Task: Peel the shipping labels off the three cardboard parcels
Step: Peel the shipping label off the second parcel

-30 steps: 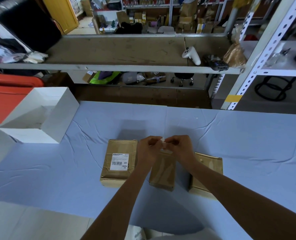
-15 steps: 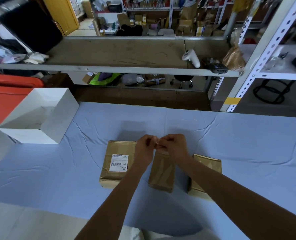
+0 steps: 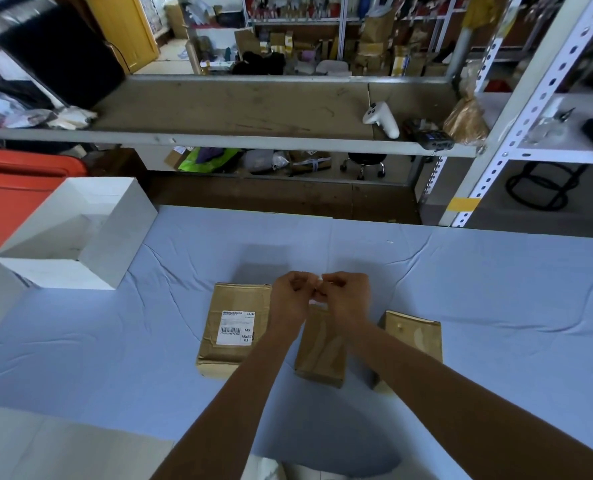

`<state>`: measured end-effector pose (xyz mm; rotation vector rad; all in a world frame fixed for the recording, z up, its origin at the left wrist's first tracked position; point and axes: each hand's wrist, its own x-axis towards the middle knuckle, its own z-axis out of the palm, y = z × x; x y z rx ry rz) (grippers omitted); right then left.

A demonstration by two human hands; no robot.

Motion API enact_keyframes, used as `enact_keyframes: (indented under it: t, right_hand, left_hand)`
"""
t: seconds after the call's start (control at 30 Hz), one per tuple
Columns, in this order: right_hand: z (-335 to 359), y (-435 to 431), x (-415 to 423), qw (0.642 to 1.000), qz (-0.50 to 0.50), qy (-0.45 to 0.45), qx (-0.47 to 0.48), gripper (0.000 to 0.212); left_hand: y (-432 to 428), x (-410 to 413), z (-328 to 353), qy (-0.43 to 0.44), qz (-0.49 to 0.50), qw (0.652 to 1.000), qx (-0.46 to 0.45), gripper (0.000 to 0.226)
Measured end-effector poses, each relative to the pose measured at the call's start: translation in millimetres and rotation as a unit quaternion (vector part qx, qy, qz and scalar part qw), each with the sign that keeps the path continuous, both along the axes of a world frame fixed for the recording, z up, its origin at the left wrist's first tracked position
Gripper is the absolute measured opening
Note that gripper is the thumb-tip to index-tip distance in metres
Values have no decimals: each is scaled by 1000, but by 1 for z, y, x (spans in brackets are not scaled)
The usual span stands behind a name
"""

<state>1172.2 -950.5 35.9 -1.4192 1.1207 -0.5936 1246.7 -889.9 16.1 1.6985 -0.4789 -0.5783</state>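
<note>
My left hand [image 3: 290, 296] and right hand [image 3: 348, 298] meet knuckle to knuckle with fingers curled, both pinching a small white label scrap [image 3: 319, 279] over the far end of the middle parcel [image 3: 321, 353]. The left parcel [image 3: 243, 299], beside my left wrist, carries a shipping label [image 3: 235, 328]. The right parcel [image 3: 414, 337] lies by my right forearm. An open white box [image 3: 115, 247] sits far left on the table [image 3: 496, 306].
</note>
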Motion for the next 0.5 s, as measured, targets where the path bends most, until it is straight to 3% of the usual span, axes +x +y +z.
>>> enact_keyframes:
  t: [0.1, 0.2, 0.23, 0.33, 0.5]
  right_hand:
    - [2, -2, -2, 1000, 14, -13, -22, 6]
    - [4, -3, 0, 1000, -3, -25, -9, 10]
    - [4, -2, 2, 1000, -8, -30, -1, 12]
    - [3, -3, 3, 998, -36, -38, 33, 16]
    - [-2, -1, 0, 996, -49, -46, 52, 27]
  left_hand:
    - [0, 5, 1, 86, 8, 995, -51, 20]
    - [-5, 2, -2, -6, 7, 999, -38, 2]
    - [-5, -1, -3, -31, 26, 999, -26, 6]
    - [-5, -7, -5, -49, 43, 997, -36, 13]
    - [-4, -3, 5, -78, -3, 997, -16, 3]
